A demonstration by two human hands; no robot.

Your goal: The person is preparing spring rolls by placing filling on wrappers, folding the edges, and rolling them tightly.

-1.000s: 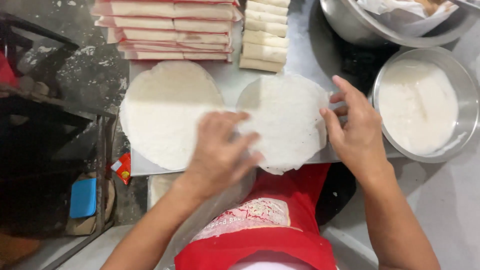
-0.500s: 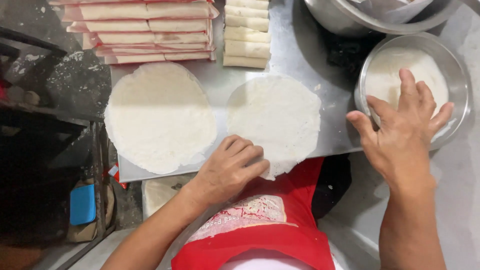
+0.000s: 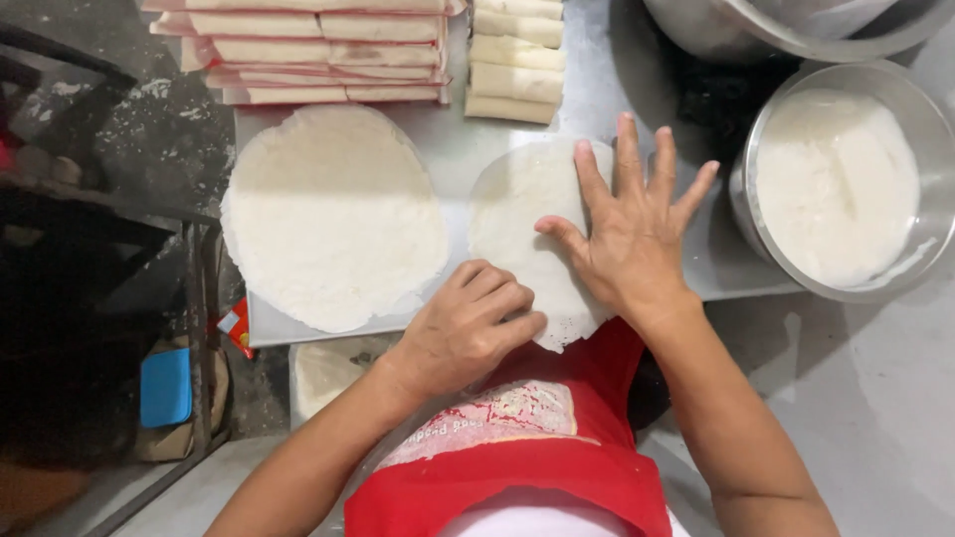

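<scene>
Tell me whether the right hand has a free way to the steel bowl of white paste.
Probably yes. The right hand lies flat on the right wrapper, and the steel bowl of white paste stands just to its right, open-topped, with only bare tray between them.

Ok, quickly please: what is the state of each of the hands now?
Left hand: fingers curled, knuckles pressing on the near edge of the round wrapper, gripping nothing.
Right hand: open, fingers spread, flat on that wrapper.

Round white wrapper (image 3: 522,214), flat on tray (image 3: 448,149)
</scene>
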